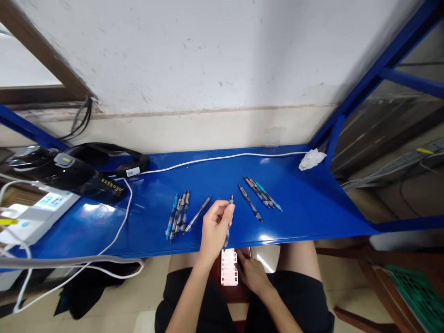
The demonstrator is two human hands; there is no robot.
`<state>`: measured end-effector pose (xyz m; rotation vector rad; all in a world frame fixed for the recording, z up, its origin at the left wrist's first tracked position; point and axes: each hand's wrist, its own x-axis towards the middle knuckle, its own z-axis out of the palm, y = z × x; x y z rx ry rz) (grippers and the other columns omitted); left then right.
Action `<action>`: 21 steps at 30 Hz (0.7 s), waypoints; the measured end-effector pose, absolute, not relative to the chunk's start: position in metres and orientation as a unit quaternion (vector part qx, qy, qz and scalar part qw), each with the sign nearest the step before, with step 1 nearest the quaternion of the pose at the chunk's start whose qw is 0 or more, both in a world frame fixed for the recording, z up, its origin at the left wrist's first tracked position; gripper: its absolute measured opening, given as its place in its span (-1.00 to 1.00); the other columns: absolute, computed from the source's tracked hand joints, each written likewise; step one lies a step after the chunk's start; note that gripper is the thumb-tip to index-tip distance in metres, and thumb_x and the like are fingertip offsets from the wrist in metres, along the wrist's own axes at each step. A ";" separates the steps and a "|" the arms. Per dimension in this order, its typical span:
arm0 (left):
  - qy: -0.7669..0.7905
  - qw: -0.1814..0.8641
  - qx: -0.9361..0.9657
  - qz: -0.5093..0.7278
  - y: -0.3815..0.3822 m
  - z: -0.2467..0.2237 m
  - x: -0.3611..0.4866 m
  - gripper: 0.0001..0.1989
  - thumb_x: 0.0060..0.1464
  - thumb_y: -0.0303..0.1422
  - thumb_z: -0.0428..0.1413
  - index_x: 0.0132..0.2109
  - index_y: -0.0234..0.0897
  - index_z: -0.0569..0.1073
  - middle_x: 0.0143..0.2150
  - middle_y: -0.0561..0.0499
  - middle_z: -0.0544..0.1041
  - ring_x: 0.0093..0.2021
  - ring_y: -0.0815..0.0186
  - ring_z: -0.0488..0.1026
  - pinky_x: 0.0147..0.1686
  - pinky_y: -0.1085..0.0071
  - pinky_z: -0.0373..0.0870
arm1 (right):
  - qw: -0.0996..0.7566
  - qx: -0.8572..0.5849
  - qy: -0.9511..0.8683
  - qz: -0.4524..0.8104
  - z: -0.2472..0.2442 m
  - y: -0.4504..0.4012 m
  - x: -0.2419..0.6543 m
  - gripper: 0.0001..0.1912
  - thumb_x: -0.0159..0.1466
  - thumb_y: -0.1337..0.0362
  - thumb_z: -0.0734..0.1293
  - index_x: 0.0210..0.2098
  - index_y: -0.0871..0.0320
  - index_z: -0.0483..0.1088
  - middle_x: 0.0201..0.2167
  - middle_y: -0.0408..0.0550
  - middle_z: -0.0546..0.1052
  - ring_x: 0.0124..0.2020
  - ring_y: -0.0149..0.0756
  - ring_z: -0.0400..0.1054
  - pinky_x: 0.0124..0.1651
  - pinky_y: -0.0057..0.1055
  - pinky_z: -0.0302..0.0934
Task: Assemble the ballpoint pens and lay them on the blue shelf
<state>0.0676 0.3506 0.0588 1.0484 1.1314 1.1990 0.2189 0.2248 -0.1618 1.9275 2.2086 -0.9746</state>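
Observation:
My left hand [215, 226] is closed around a dark pen [227, 236] over the front edge of the blue table [291, 217]. Below the edge, my right hand [254, 274] touches the right side of a phone [229, 268] with a lit screen; its fingers are partly dark and hard to make out. Left of my left hand lies a clear and black pen [197, 214], and farther left a group of several pens [178, 215], one of them blue. To the right are a single dark pen [250, 202] and another group of several pens [262, 193], with a blue one at its edge.
A black bottle-shaped device [79, 178] and a white power strip [38, 212] occupy the table's left side. A white cable [208, 159] runs along the back to a crumpled tissue [312, 159]. Blue frame posts [335, 138] rise at the right.

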 end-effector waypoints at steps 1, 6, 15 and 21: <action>0.486 0.543 0.454 0.513 0.349 0.059 0.067 -0.71 0.32 -0.04 0.23 -0.15 -0.18 0.58 -0.47 0.10 0.40 -0.46 0.38 0.31 -0.43 0.47 0.26 | 0.022 0.624 0.715 -0.316 -0.163 0.224 0.218 -0.35 0.52 0.22 0.20 0.57 -0.01 0.08 0.11 0.16 0.66 -0.05 0.04 0.64 -0.06 -0.27 0.36; 0.484 0.510 0.482 0.523 0.342 0.059 0.064 -0.69 0.39 -0.05 0.16 -0.13 -0.19 0.58 -0.47 0.09 0.39 -0.44 0.36 0.32 -0.40 0.45 0.28 | 0.017 0.631 0.702 -0.330 -0.157 0.225 0.221 -0.34 0.52 0.21 0.19 0.58 -0.01 0.04 0.07 0.14 0.68 -0.02 0.04 0.63 -0.04 -0.27 0.36; 0.403 0.590 0.459 0.528 0.343 0.050 0.060 -0.73 0.40 -0.11 0.17 -0.06 -0.24 0.54 -0.32 0.00 0.61 -0.49 0.39 0.40 -0.42 0.44 0.34 | -0.172 0.614 0.615 -0.464 -0.085 0.227 0.219 -0.47 0.55 0.02 0.21 0.39 0.12 0.31 -0.21 0.05 0.66 -0.17 -0.04 0.59 -0.11 -0.29 0.35; 0.335 0.645 0.470 0.501 0.343 0.046 0.056 -0.71 0.40 -0.13 0.19 0.02 -0.28 0.54 -0.21 -0.16 0.71 -0.32 0.24 0.57 -0.21 0.32 0.48 | -0.378 0.406 0.450 -0.700 0.032 0.247 0.229 -0.50 0.53 -0.13 0.25 0.19 0.11 0.45 -0.13 0.06 0.59 -0.24 -0.19 0.52 -0.27 -0.35 0.34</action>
